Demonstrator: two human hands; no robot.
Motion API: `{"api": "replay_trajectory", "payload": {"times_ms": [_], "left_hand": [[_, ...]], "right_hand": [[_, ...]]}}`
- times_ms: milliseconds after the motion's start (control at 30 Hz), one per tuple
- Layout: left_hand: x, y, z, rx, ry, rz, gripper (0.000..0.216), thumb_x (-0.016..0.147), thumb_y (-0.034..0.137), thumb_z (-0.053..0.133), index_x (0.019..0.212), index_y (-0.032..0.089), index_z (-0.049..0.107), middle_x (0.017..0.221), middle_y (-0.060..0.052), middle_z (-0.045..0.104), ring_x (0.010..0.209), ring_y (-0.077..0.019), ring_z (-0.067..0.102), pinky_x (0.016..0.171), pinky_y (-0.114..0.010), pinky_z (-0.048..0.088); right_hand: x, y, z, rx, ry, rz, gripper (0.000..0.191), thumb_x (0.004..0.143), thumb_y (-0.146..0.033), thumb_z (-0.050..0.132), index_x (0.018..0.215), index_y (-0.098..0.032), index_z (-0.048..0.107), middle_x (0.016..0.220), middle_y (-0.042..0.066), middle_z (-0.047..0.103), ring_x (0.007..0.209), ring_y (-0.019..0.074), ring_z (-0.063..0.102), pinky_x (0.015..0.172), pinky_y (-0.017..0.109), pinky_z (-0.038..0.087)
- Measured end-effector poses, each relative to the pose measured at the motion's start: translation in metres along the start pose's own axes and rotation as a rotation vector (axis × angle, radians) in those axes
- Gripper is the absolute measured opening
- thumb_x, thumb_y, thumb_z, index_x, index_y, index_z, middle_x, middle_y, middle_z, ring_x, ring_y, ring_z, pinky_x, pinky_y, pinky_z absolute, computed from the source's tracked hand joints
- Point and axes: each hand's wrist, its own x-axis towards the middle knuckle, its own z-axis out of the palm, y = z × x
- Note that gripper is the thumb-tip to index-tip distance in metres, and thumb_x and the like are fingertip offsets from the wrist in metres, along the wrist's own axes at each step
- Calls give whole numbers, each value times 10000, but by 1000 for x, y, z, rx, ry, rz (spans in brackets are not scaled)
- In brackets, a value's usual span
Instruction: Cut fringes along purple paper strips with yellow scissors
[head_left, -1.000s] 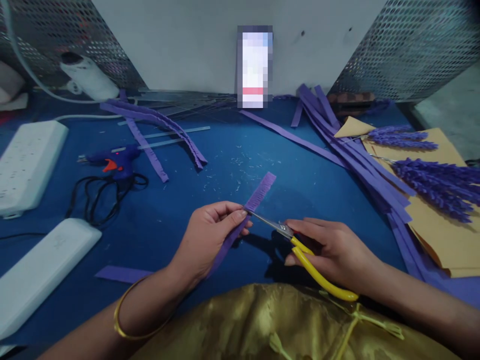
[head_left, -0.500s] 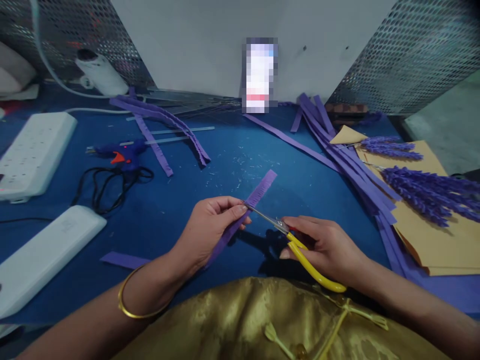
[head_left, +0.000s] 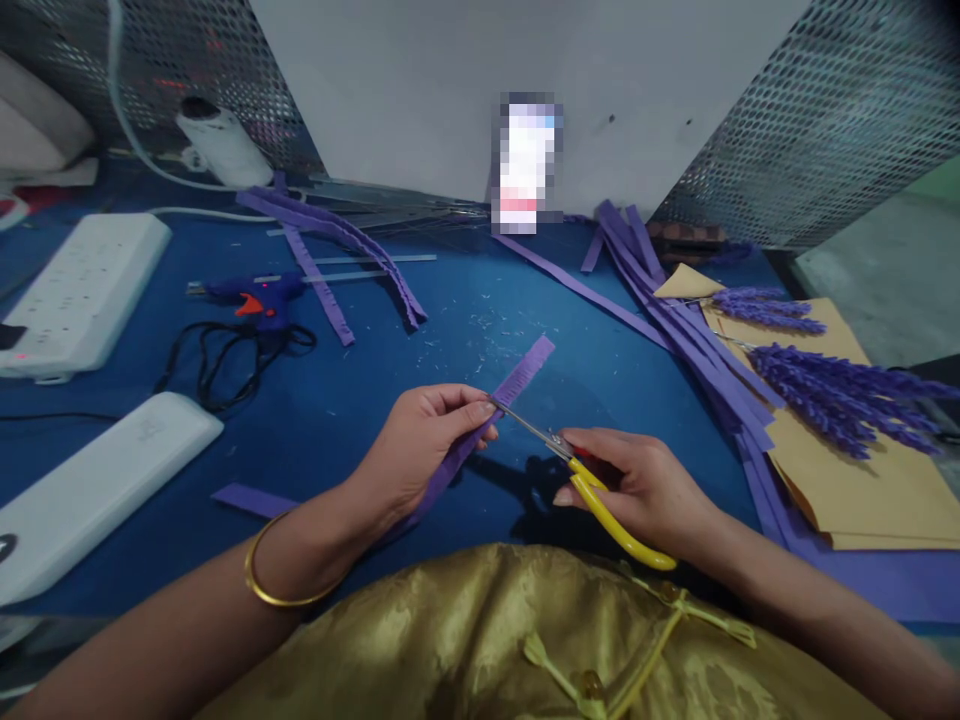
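My left hand [head_left: 442, 435] pinches a purple crepe paper strip [head_left: 526, 372] between thumb and fingers. Fine cuts run along the edge of its far end, while the rest trails under my wrist to the left. In my right hand [head_left: 637, 480] is a pair of scissors [head_left: 611, 520] with yellow handles. Its blades lie against the strip's edge, right beside my left fingertips; whether they are parted there is too small to tell.
A blue glue gun [head_left: 259, 295] with a black cord lies at left, near white power strips [head_left: 90, 290]. More purple strips [head_left: 660, 310] and lavender-like stems [head_left: 817, 390] on brown paper [head_left: 885, 500] are at right. A blurred phone [head_left: 525, 165] leans at the back.
The whole view has shifted slightly as the head moved. My hands keep the same hold on the strip and scissors, with the blades still at the strip's edge.
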Motion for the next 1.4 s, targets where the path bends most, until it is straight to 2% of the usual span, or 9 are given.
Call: {"api": "replay_trajectory", "payload": {"times_ms": [200, 367, 533, 700, 900, 1133, 1400], "left_hand": [[3, -1, -2, -59, -58, -33, 107, 691, 234, 800, 654, 151, 746, 582, -13, 677, 533, -85, 550, 549, -190, 418], [3, 0, -2, -55, -36, -61, 120, 699, 262, 833, 727, 159, 779, 658, -26, 729, 590, -93, 616, 606, -193, 469], [1, 1, -1, -11, 5, -25, 119, 683, 243, 847, 736, 155, 786, 658, -27, 743, 595, -91, 632, 617, -181, 483], [1, 0, -2, -31, 46, 20, 112, 683, 237, 847, 727, 157, 781, 652, -26, 744, 604, -99, 642, 626, -187, 496], [3, -1, -1, -22, 58, 50, 122, 682, 248, 847, 733, 158, 783, 653, -23, 738, 605, -107, 639, 634, -204, 503], [3, -1, -1, 31, 53, 72, 95, 714, 261, 827, 739, 181, 783, 657, -9, 743, 619, -102, 649, 637, -190, 499], [2, -1, 0, 60, 62, 53, 94, 719, 260, 821, 738, 176, 783, 666, -19, 744, 622, -108, 651, 643, -200, 502]], "right_hand": [[1, 0, -1, 220, -92, 107, 375, 865, -549, 683, 920, -179, 713, 814, 20, 672, 688, 165, 587, 630, 261, 469], [4, 3, -1, 361, -142, 153, 367, 848, -540, 702, 869, -174, 701, 720, -21, 585, 623, 132, 510, 564, 235, 421], [2, 6, 2, 244, -52, 119, 419, 844, -573, 697, 1014, -191, 731, 836, 24, 682, 693, 170, 593, 632, 269, 485], [2, 5, 2, 63, 30, 58, 509, 827, -617, 702, 1126, -204, 719, 885, 57, 705, 718, 186, 615, 670, 290, 497], [2, 4, 2, 7, 21, 20, 498, 862, -628, 659, 1117, -203, 716, 846, 50, 699, 673, 163, 594, 640, 270, 470], [2, 4, 1, 39, -4, 24, 491, 877, -625, 640, 1097, -193, 718, 872, 59, 713, 714, 177, 622, 675, 284, 480], [1, 5, -2, 1, -5, -12, 492, 886, -609, 642, 1110, -176, 713, 779, 34, 685, 650, 152, 584, 609, 248, 442]]}}
